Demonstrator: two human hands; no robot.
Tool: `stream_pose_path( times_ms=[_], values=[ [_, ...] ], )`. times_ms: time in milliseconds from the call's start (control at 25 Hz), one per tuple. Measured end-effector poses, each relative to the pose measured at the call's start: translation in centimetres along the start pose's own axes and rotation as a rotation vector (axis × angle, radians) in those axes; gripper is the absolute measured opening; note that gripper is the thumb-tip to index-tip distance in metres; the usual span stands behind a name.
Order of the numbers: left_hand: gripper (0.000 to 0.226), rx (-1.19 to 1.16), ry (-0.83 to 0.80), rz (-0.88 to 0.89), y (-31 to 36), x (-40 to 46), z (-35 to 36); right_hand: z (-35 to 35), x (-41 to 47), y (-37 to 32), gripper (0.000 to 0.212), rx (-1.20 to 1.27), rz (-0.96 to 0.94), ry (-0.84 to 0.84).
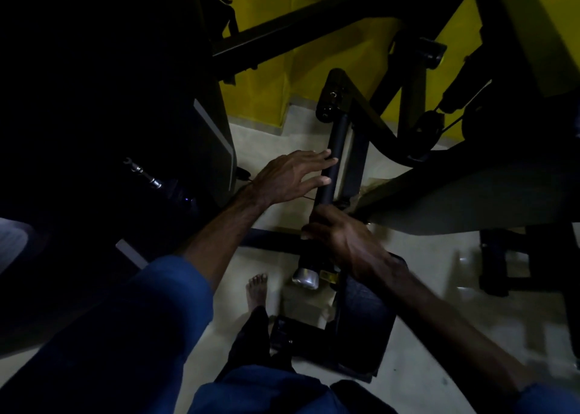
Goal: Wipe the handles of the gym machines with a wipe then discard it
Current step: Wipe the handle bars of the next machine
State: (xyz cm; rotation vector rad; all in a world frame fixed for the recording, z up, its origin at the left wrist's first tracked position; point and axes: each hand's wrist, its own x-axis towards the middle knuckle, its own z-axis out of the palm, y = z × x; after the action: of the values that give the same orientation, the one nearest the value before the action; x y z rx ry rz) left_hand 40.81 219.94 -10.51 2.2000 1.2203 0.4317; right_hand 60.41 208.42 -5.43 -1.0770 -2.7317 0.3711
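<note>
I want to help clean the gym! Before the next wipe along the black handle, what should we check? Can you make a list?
1. Right hand grips the handle low down: ok.
2. Left hand steadies the handle, straight fingers touching it higher up: ok.
3. A wipe is in a hand: cannot tell; none shows, and the picture is dark.
4. Upper handle free to wipe, above the left fingers: ok.
5. Bare foot stands clear of the machine base: ok, though close beside it.
6. A bin for the used wipe: cannot tell; none in view.
</note>
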Motion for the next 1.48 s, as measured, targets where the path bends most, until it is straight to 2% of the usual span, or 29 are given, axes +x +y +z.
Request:
stream_pose_path(
  times_ms=[40,160,280,400,440,520,640,760,840,960,1120,1160,1240,1280,1320,1400,1480],
  values=[
    [0.063,0.004,-0.004,-0.004,0.1,0.1,0.1,0.6,-1.0,-0.2,0.028,0.047,0.053,0.032],
    [0.063,-0.012,-0.002,-0.031,0.3,0.0,0.0,1.0,-1.2,0.6,0.02,0.331,0.39,0.237],
    [0.061,-0.033,-0.021,-0.052,0.6,-0.1,0.0,1.4,-1.7,-1.0,0.01,0.458,0.595,0.473],
    [0.059,-0.059,-0.039,-0.05,0.5,0.0,0.2,2.7,-3.2,-4.5,0.006,0.905,0.929,0.658],
    [0.059,-0.071,-0.044,-0.049,0.5,-0.1,0.2,3.4,-3.3,-5.0,0.007,1.083,1.01,0.695],
    [0.058,-0.088,-0.059,-0.064,0.7,-0.1,0.1,4.2,-2.2,-4.3,0.004,1.243,1.116,0.715],
    [0.058,-0.078,-0.089,-0.082,1.2,0.1,-0.6,4.5,0.1,-1.7,0.007,1.522,1.276,0.656],
    [0.057,-0.071,-0.108,-0.087,1.5,0.3,-1.3,6.0,-0.4,-2.5,0.015,2.159,1.147,0.493],
    [0.057,-0.055,-0.126,-0.094,1.5,0.5,-1.6,7.0,-0.3,-3.0,0.019,2.408,1.031,0.452],
    [0.057,-0.026,-0.151,-0.099,1.4,0.8,-1.9,7.0,2.2,-1.0,0.02,2.419,0.901,0.504],
    [0.048,0.051,-0.156,-0.011,0.9,1.4,-2.8,7.8,4.1,0.1,0.022,2.517,0.9,0.678],
    [0.046,0.084,-0.152,0.023,0.6,1.6,-3.1,8.3,3.9,-0.5,0.028,2.545,0.91,0.703],
    [0.045,0.154,-0.131,0.086,0.2,2.0,-3.6,9.5,3.1,-2.0,0.062,2.586,0.951,0.72],
    [0.045,0.188,-0.114,0.116,0.0,2.1,-3.7,9.6,2.8,-2.2,0.071,2.575,0.939,0.726],
    [0.045,0.222,-0.095,0.147,-0.2,2.2,-3.7,9.4,2.8,-2.2,0.068,2.533,0.915,0.704],
    [0.046,0.267,-0.069,0.199,-0.7,2.4,-3.5,8.8,3.8,-0.5,0.041,2.383,0.838,0.658],
    [0.046,0.245,-0.062,0.198,-1.0,2.7,-3.1,7.8,5.1,1.8,0.038,2.301,0.819,0.667]
  ],
)
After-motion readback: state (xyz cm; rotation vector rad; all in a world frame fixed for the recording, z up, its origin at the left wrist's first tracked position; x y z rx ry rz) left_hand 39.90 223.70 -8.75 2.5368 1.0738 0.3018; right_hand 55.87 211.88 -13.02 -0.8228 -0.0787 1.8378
